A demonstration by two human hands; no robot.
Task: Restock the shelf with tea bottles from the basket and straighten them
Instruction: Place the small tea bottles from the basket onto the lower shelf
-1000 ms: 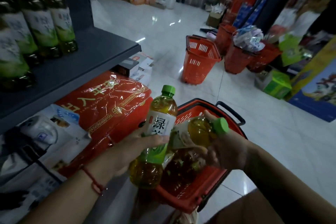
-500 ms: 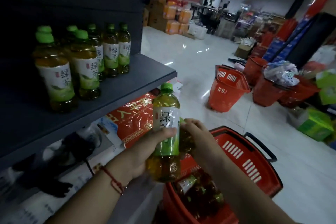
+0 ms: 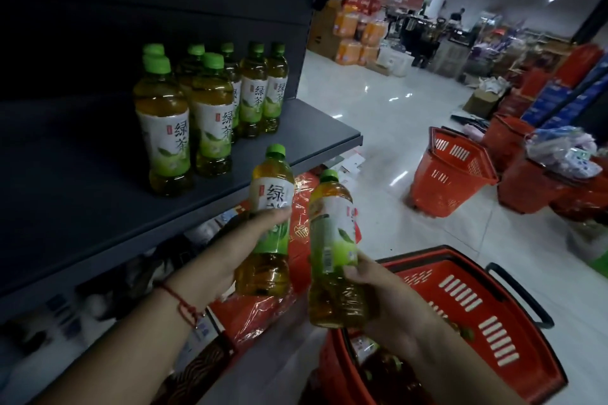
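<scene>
Two tea bottles are held upright in the lower centre of the frame: one bottle [image 3: 269, 220] is gripped around its label by the left hand [image 3: 243, 240], the other bottle [image 3: 334, 250] is gripped low on its body by the right hand [image 3: 378, 293]. Both are held just in front of the dark shelf [image 3: 98, 207], near its front edge. A cluster of shelved tea bottles [image 3: 204, 108] is seen upper left of centre; bare shelf surface is seen to its left and in front of it. The red basket [image 3: 477, 312] is placed at lower right, with more bottles dimly seen inside. Red wrapped packages [image 3: 301, 217] are stacked under the shelf. Further orange baskets [image 3: 450, 171] are set on the pale floor [image 3: 378, 128] at right, well apart from the hands.
</scene>
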